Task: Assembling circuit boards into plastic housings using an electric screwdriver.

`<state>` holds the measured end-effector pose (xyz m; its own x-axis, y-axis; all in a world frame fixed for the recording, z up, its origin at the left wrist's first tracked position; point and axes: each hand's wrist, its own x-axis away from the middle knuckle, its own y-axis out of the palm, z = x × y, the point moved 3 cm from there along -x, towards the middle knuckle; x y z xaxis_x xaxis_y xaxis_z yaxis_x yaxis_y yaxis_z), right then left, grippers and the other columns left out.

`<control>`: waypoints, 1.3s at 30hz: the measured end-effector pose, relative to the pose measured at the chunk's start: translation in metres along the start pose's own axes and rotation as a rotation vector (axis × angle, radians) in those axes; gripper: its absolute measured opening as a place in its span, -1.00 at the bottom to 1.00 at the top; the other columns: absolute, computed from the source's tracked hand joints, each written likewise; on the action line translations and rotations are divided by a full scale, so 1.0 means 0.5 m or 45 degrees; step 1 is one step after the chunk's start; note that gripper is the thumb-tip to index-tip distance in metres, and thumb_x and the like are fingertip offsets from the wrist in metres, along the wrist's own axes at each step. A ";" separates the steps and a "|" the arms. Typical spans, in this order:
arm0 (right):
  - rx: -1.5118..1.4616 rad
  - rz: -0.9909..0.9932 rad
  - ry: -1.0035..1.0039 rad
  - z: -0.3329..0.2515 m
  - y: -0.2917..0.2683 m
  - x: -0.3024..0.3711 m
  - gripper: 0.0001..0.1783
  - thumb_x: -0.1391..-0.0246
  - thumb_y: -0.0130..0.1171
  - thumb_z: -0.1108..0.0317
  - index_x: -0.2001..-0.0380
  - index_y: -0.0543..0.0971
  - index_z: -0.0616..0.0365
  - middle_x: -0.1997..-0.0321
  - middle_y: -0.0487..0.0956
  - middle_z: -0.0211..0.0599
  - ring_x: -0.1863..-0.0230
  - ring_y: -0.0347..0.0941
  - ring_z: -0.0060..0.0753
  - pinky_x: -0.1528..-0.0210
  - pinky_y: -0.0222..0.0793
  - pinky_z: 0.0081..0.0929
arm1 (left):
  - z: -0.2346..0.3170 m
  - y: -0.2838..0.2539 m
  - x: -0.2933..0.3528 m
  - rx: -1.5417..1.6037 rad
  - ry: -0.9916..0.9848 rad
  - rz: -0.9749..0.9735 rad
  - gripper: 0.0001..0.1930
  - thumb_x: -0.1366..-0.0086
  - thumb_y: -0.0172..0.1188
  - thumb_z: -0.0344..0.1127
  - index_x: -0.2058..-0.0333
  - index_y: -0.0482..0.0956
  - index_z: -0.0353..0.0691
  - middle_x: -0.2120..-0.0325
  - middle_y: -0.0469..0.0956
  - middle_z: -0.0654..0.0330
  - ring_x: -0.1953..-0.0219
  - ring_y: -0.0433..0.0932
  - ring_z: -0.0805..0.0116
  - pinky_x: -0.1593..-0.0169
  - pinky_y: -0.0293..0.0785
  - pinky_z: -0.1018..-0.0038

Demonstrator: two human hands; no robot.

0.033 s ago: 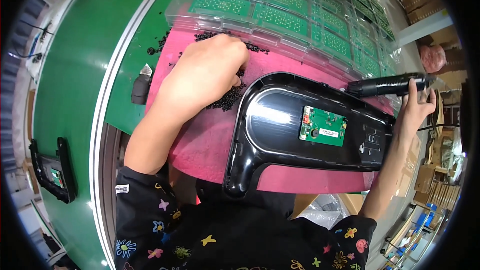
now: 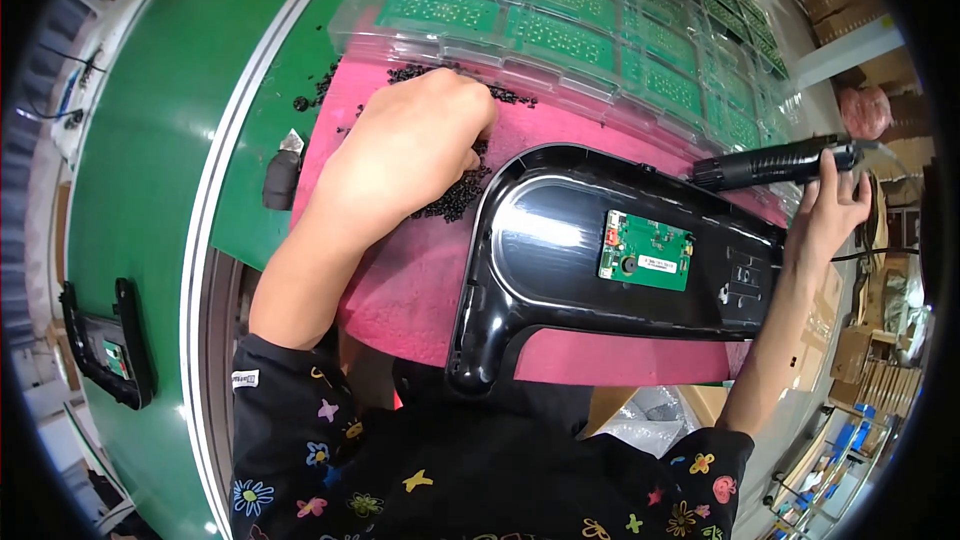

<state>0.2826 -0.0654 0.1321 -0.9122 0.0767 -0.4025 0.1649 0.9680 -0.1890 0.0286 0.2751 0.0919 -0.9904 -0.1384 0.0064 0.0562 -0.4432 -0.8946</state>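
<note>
My left hand (image 2: pixel 420 145) is curled with its fingertips down at a heap of small black screws (image 2: pixel 455 202). The back of the hand hides what its fingers pinch, if anything. On the right, my right hand (image 2: pixel 832 210) has its index finger against the rear end of a black electric screwdriver (image 2: pixel 765 165), other fingers loosely bent, thumb out of sight. Between the hands lies a glossy black plastic housing (image 2: pixel 560 290), hollow side up. A green circuit board (image 2: pixel 645 252) with a white label and red part sits inside it.
Clear plastic trays of green circuit boards (image 2: pixel 560 35) stand along the far side of the pink mat (image 2: pixel 400 310). Left of the mat is a dark wrapped object (image 2: pixel 281 180). Another black housing (image 2: pixel 105 345) lies on the green surface (image 2: pixel 150 190) at far left.
The rear end of the electric screwdriver has tilted slightly away from me, with my right index finger still on it. My left hand stays at the screws.
</note>
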 end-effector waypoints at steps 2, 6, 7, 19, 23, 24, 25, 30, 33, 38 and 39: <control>-0.276 -0.124 0.102 -0.011 0.045 0.019 -0.44 -0.21 0.23 0.46 -0.18 0.20 0.18 -0.01 0.55 -0.16 0.06 0.50 -0.48 0.11 0.43 -0.53 | -0.003 -0.006 0.008 -0.015 0.001 0.035 -0.77 0.04 0.39 -0.45 0.34 0.63 -0.30 0.36 0.60 0.05 0.15 0.55 0.01 0.08 0.49 0.19; -0.718 -0.693 0.624 -0.049 0.134 0.102 -0.54 -0.29 0.14 0.38 -0.19 0.30 0.19 0.13 0.51 -0.25 0.06 0.47 -0.37 -0.05 0.37 -0.38 | 0.000 -0.003 -0.011 -0.105 -0.001 -0.081 -0.86 -0.02 0.31 -0.47 0.40 0.60 -0.33 0.39 0.58 0.01 0.19 0.55 -0.02 0.10 0.48 0.17; -0.716 -0.679 0.614 -0.049 0.133 0.102 -0.54 -0.29 0.14 0.38 -0.19 0.30 0.19 0.13 0.51 -0.25 0.06 0.47 -0.37 -0.05 0.37 -0.38 | -0.002 -0.003 -0.012 -0.143 -0.011 -0.094 -0.89 -0.04 0.29 -0.48 0.43 0.58 -0.34 0.40 0.57 0.00 0.20 0.55 -0.03 0.11 0.48 0.16; -1.620 -0.748 0.484 -0.178 0.081 0.171 -0.47 -0.30 0.07 0.24 -0.24 0.23 0.19 0.21 0.30 -0.41 0.08 0.25 -0.42 -0.27 0.00 -0.11 | 0.127 -0.013 -0.033 0.781 0.554 0.169 -0.92 -0.22 0.21 -0.56 0.31 0.51 -0.35 0.37 0.54 0.10 0.29 0.56 0.20 0.18 0.48 0.39; -1.671 -0.801 0.448 -0.185 0.070 0.202 -0.43 -0.28 0.10 0.23 -0.27 0.22 0.16 0.20 0.31 -0.46 0.09 0.24 -0.47 -0.24 0.01 -0.16 | 0.163 0.016 -0.025 0.975 0.489 0.076 -0.91 -0.20 0.25 -0.58 0.31 0.57 -0.34 0.37 0.61 0.14 0.35 0.61 0.30 0.27 0.52 0.48; -1.678 -0.795 0.453 -0.185 0.069 0.206 -0.43 -0.28 0.10 0.23 -0.27 0.22 0.16 0.20 0.31 -0.46 0.09 0.24 -0.47 -0.24 0.01 -0.16 | 0.166 0.019 -0.024 1.002 0.480 0.055 -0.92 -0.19 0.26 -0.59 0.32 0.59 -0.34 0.37 0.62 0.14 0.35 0.62 0.32 0.28 0.52 0.50; -1.673 -0.806 0.416 -0.188 0.068 0.210 -0.43 -0.27 0.10 0.23 -0.27 0.22 0.14 0.20 0.31 -0.47 0.09 0.24 -0.48 -0.23 0.01 -0.18 | 0.169 0.021 -0.022 0.997 0.475 0.048 -0.92 -0.19 0.26 -0.59 0.32 0.59 -0.34 0.37 0.62 0.14 0.35 0.62 0.32 0.28 0.52 0.50; -1.613 -0.837 0.347 -0.197 0.060 0.219 -0.38 -0.25 0.15 0.22 -0.28 0.17 0.08 0.22 0.33 -0.54 0.12 0.26 -0.54 -0.21 0.02 -0.21 | 0.164 0.035 -0.026 1.128 0.326 -0.026 -0.88 -0.12 0.33 -0.64 0.37 0.62 -0.35 0.37 0.67 0.13 0.34 0.64 0.42 0.27 0.54 0.57; -1.567 -0.868 0.297 -0.193 0.060 0.223 -0.36 -0.22 0.19 0.21 -0.27 0.16 0.04 0.22 0.35 -0.56 0.12 0.28 -0.56 -0.20 0.03 -0.22 | 0.158 0.035 -0.028 1.188 0.349 -0.050 -0.85 -0.08 0.35 -0.68 0.38 0.63 -0.35 0.37 0.67 0.10 0.32 0.65 0.40 0.25 0.55 0.56; -1.578 -0.938 0.231 -0.199 0.058 0.230 -0.33 -0.15 0.29 0.21 -0.24 0.20 -0.04 0.25 0.37 -0.61 0.16 0.32 -0.58 -0.18 0.04 -0.22 | 0.156 0.035 -0.022 1.215 0.361 -0.058 -0.85 -0.07 0.35 -0.69 0.38 0.63 -0.36 0.37 0.67 0.08 0.31 0.66 0.37 0.22 0.56 0.55; -1.575 -0.935 0.224 -0.201 0.054 0.230 -0.33 -0.15 0.29 0.21 -0.24 0.20 -0.04 0.25 0.37 -0.61 0.16 0.32 -0.58 -0.18 0.04 -0.22 | 0.159 0.036 -0.023 1.208 0.366 -0.058 -0.85 -0.07 0.35 -0.69 0.38 0.62 -0.37 0.37 0.67 0.08 0.30 0.66 0.37 0.20 0.57 0.54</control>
<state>0.1445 -0.0064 0.1706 -0.6949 -0.5787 -0.4268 -0.6919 0.3767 0.6159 0.0508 0.1985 0.1112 -0.9801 0.0611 -0.1887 -0.0292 -0.9855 -0.1674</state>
